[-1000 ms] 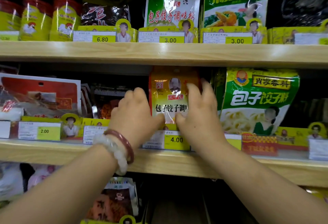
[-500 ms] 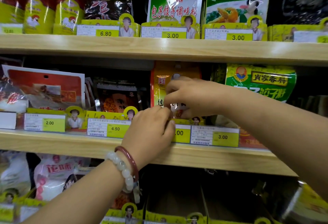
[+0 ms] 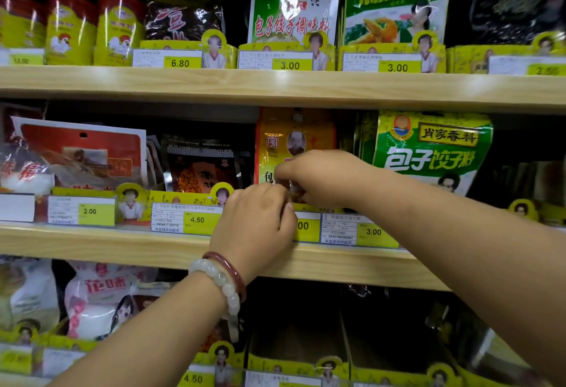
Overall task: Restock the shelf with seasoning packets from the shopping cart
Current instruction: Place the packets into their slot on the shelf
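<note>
An orange-yellow seasoning packet (image 3: 294, 130) stands upright on the middle wooden shelf (image 3: 92, 244), behind a yellow price strip. My right hand (image 3: 324, 175) reaches in from the right and lies across the packet's front, fingers curled and pinching it at its lower left. My left hand (image 3: 257, 222), with two bracelets on the wrist, comes up from below with curled fingers at the packet's bottom edge, meeting the right hand's fingertips and covering part of the price tag. The packet's lower half is hidden by both hands. The shopping cart is out of view.
A green packet (image 3: 428, 153) stands right of the orange one, a dark packet (image 3: 202, 169) and a red-and-white one (image 3: 82, 153) to its left. The upper shelf (image 3: 275, 83) carries yellow tins (image 3: 72, 31) and more packets. White bags (image 3: 101, 294) sit on the shelf below.
My right hand has swung from the packet's right side across its front. My left hand has slid down to the packet's bottom edge over the price tag. The view has shifted slightly.
</note>
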